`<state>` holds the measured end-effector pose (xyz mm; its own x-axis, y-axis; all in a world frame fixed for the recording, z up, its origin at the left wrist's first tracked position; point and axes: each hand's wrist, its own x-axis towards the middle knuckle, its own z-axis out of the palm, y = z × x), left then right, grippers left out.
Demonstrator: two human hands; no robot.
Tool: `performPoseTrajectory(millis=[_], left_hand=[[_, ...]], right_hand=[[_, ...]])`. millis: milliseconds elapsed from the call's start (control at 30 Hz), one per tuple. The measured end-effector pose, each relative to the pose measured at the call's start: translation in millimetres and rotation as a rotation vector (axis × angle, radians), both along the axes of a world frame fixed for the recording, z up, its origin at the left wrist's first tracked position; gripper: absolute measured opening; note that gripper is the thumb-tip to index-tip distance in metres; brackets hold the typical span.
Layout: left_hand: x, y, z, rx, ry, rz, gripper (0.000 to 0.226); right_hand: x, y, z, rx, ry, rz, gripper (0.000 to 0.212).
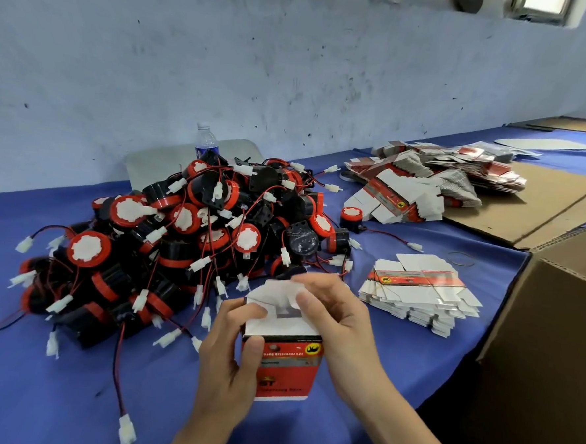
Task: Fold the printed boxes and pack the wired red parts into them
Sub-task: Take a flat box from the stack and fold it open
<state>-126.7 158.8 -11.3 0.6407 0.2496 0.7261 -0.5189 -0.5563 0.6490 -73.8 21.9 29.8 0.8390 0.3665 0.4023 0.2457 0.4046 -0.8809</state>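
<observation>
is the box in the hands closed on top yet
Not fully: the box stands upright, its white top flaps folded inward but raised, a gap between them.

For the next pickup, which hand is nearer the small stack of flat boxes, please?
Right: the right hand sits just left of the stack; the left hand grips the box farther left.

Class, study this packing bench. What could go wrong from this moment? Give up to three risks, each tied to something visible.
1. The right hand bends a white flap on the printed box that the left hand grips; it may crease or tuck crooked.
2. Wires in the pile of red parts look tangled; pulling one part could drag others along.
</observation>
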Motion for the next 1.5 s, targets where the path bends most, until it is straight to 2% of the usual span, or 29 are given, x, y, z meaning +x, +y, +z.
performPoseTrajectory(millis=[100, 167, 267, 533, 600, 767, 967, 1167, 1233, 1300, 1367, 1400, 1500], left_hand=[[1, 0, -3, -0.002, 0.005, -0.009, 0.03], [0, 0, -7, -0.094, 0.021, -0.028, 0.031], [1, 1, -12, -0.189, 0.047, -0.053, 0.04], [-2, -1, -4, -0.051, -0.013, -0.039, 0.037], [-2, 0, -3, -0.056, -0.035, -0.042, 0.038], [-2, 2, -9, -0.07, -0.043, -0.021, 0.056], [-1, -2, -2, 0.107, -0.08, 0.065, 0.056], [7, -1, -4, 0.594, -0.063, 0.222, 0.07], [7, -2, -9, 0.567, 0.033, 0.139, 0.07], [5, -3, -13, 0.408, 0.205, -0.001, 0.076], [5, -1, -17, 0.324, 0.31, -0.018, 0.075], [7, 1, -18, 0.325, 0.332, 0.013, 0.069], [12, 3, -19, 0.426, 0.341, 0.117, 0.05]], right_hand=[[6, -5, 3, -0.074, 0.044, 0.053, 0.012], [12, -8, 5, -0.178, 0.092, 0.155, 0.008], [21, -17, 12, -0.371, 0.164, 0.342, 0.022], [22, -12, 33, -0.877, -0.252, 0.212, 0.036], [23, -14, 36, -0.828, -0.196, 0.258, 0.035], [30, -26, 39, -0.601, 0.116, 0.406, 0.027], [40, -32, 28, -0.544, 0.25, 0.399, 0.023], [51, -43, 28, -0.595, -0.227, 0.24, 0.038], [53, -40, 16, -0.669, -0.49, 0.043, 0.034], [50, -36, -6, -0.777, -0.739, -0.069, 0.025], [40, -38, -30, -0.833, -0.796, -0.036, 0.018], [35, -40, -39, -0.795, -0.804, -0.059, 0.017], [30, -45, -43, -0.5, -0.743, -0.362, 0.015]])
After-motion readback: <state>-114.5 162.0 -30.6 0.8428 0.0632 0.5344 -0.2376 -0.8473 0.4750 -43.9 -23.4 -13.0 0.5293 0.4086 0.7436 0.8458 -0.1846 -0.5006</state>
